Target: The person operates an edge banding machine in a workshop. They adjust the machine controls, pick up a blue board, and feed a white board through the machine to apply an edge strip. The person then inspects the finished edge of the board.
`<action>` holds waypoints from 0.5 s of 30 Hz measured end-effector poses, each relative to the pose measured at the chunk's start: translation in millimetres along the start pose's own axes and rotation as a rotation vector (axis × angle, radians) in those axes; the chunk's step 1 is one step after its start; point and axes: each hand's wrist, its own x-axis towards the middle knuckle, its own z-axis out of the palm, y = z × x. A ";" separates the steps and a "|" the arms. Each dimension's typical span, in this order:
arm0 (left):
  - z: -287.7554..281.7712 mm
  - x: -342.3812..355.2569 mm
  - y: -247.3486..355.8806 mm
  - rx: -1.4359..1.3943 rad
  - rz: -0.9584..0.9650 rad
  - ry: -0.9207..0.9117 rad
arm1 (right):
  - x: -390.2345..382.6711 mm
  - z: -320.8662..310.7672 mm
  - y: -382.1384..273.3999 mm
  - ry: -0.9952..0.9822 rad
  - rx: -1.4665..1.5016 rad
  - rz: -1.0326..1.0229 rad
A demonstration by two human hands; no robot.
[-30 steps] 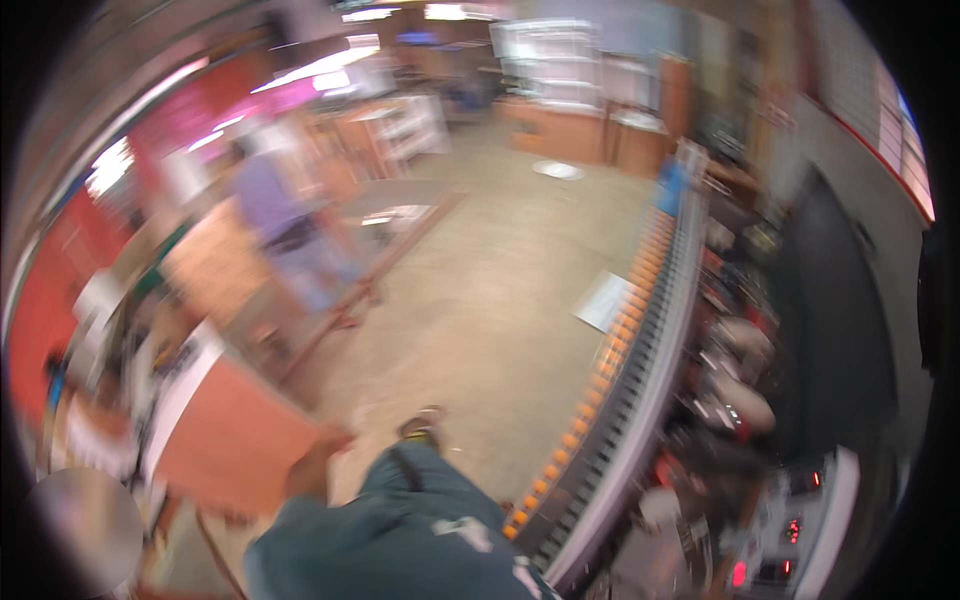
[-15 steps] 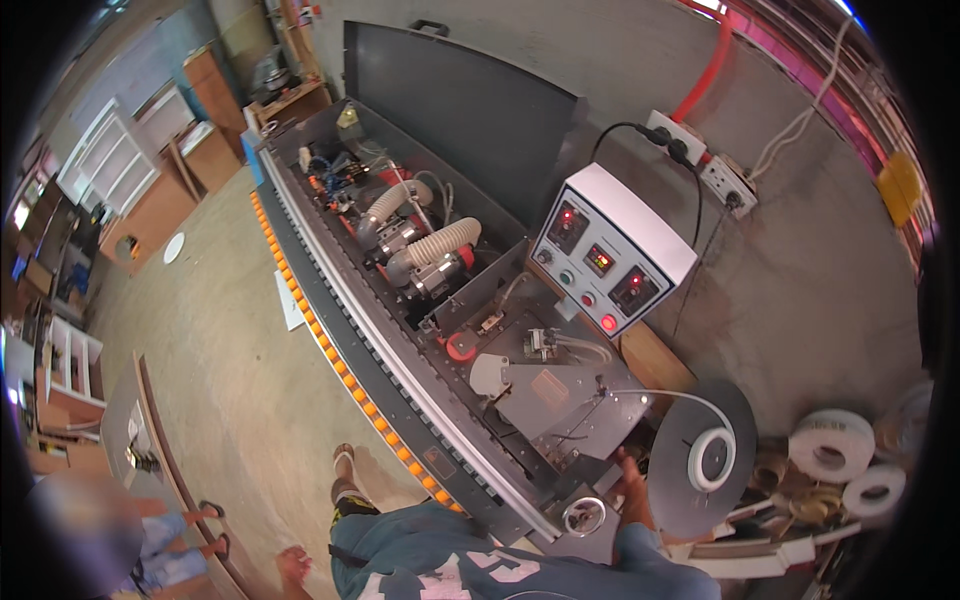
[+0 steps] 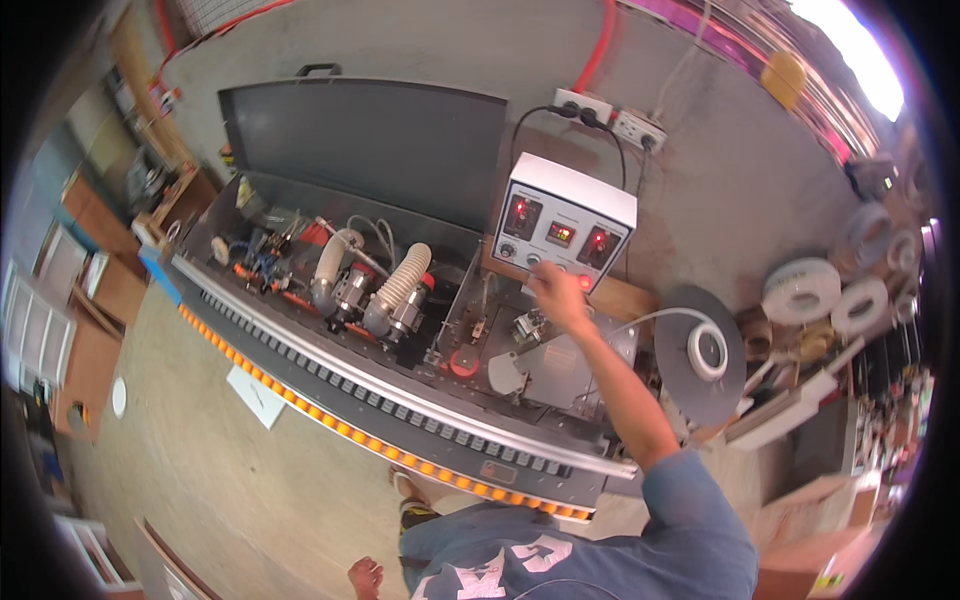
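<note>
My right hand (image 3: 554, 292) is raised to the lower front of a white control box (image 3: 575, 190), its fingers bunched at the row of buttons below the small display. The fingers cover part of that row, and whether one is pressed I cannot tell. A lit red button (image 3: 585, 283) shows just right of the hand. Low in the picture, my left hand (image 3: 366, 577) hangs beside my body with loosely bent fingers and nothing in it. Below my right arm lies the grey cover plate (image 3: 560, 370) of a long edge-banding machine (image 3: 330, 385).
The machine's dark lid (image 3: 365, 130) stands raised against the wall, exposing motors with ribbed hoses (image 3: 402, 280). Orange rollers (image 3: 350, 432) line its front edge. Right of it are a grey disc (image 3: 690, 385) with a white band roll and more rolls (image 3: 802, 291). A white panel (image 3: 255, 395) lies on the floor.
My right hand has gone from beside the handwheel at the machine's near end up to the control box buttons. The view has turned right. My left hand still hangs low.
</note>
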 end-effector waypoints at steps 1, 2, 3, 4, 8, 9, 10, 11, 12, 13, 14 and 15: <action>-8.1 7.4 22.0 0.015 0.033 0.013 | 7.7 34.8 -1.8 0.056 -0.032 -0.039; -13.7 16.0 42.0 0.018 0.067 0.026 | 15.6 63.4 -7.2 0.128 -0.122 0.049; -18.5 24.0 60.7 0.024 0.101 0.037 | 21.2 86.1 -12.1 0.201 -0.213 0.141; -26.0 25.6 76.6 0.006 0.080 0.055 | 23.8 101.4 -11.3 0.270 -0.307 0.236; -107.5 41.5 80.0 0.409 0.676 -0.201 | 33.6 141.2 -13.5 0.474 -0.376 0.403; -110.2 47.5 83.5 0.404 0.549 -0.188 | 34.8 144.3 -18.2 0.486 -0.391 0.397; -111.7 50.5 90.4 0.387 0.455 -0.176 | 35.4 143.1 -21.3 0.503 -0.410 0.392; -113.8 54.5 98.0 0.374 0.393 -0.172 | 34.8 143.8 -25.7 0.516 -0.428 0.389; -116.6 58.5 106.2 0.363 0.345 -0.172 | 34.4 145.3 -29.8 0.569 -0.432 0.361; -117.2 63.1 115.0 0.365 0.311 -0.174 | 34.8 146.8 -31.3 0.575 -0.414 0.404; -118.2 68.5 122.7 0.359 0.294 -0.179 | 37.5 147.6 -32.4 0.582 -0.393 0.442; -121.2 72.4 130.1 0.359 0.279 -0.182 | 39.1 148.1 -33.0 0.589 -0.373 0.481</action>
